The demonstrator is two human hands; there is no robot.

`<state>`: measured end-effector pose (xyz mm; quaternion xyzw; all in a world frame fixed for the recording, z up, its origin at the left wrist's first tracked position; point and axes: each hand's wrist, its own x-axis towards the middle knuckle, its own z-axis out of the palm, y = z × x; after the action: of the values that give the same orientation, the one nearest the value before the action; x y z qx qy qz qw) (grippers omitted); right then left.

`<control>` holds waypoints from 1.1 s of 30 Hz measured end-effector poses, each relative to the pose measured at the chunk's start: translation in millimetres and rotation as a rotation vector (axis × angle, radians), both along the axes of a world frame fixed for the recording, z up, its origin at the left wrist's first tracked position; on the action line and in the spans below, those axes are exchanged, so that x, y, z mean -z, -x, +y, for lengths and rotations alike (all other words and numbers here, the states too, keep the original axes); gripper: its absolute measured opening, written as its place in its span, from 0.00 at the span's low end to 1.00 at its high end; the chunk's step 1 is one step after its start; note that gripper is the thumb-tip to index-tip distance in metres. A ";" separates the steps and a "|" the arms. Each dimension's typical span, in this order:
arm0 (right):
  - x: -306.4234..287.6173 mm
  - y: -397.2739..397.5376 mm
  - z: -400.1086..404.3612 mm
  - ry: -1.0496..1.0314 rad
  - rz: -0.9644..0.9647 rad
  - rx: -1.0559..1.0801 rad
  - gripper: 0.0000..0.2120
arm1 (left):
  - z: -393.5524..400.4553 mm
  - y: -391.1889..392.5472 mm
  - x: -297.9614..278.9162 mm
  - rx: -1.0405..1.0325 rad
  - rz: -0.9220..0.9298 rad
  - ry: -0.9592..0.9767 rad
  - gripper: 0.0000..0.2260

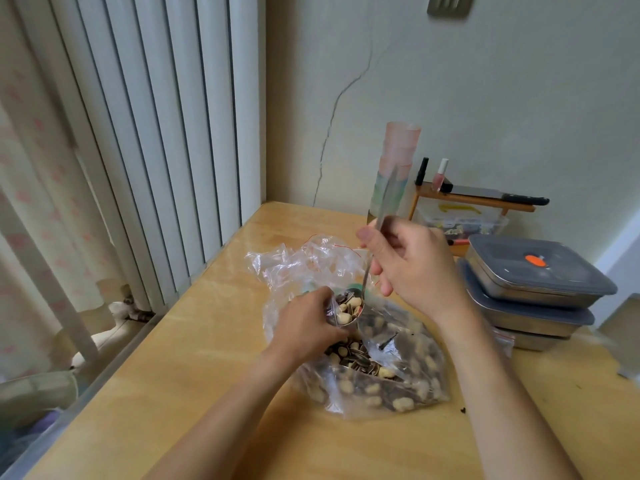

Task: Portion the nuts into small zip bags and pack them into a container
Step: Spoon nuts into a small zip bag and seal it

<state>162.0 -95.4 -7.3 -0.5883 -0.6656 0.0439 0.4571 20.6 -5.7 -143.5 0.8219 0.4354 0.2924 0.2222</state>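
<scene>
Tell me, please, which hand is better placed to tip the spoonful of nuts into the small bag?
The right hand: it already grips the spoon handle, bowl loaded, at the small bag mouth. The left hand is busy pinching that bag open.

At the centre lies a clear bag (381, 375) holding a mix of pale cream nuts (401, 403) and dark seeds with white stripes (356, 362); the same mix fills a silver spoon (349, 310). At 12 o'clock from it, crumpled clear zip bags (311, 261) show thin red seal lines. The table (194, 375) is honey-yellow wood with faint grain. At 3 o'clock, stacked silver tins (530, 299) carry smoky grey lids, the top one with an orange spot. At 1 o'clock stand stacked cups (394, 161), pink above, green below, beside a pink bottle (440, 176) with a white cap and a knife (526, 199) with a black handle. At 10 o'clock, a cream curtain (31, 168) bears faded pink motifs
</scene>
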 end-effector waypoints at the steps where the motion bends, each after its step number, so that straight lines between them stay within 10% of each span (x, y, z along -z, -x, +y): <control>1: -0.3 1.4 -0.2 -0.020 -0.043 -0.011 0.21 | 0.3 -1.4 2.0 0.006 -0.009 0.015 0.19; 17: -28.4 28.0 37.1 0.032 -0.552 0.045 0.15 | -3.3 -1.1 -3.6 0.076 -0.234 0.216 0.16; 33: -50.1 42.8 38.1 -0.085 -0.596 0.061 0.16 | -10.6 12.4 -10.5 0.055 -0.338 0.187 0.17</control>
<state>119.2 -57.3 42.8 -0.5754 -0.7535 -0.1726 0.2671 8.3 -16.3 -133.0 0.7485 0.3946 0.3783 0.3755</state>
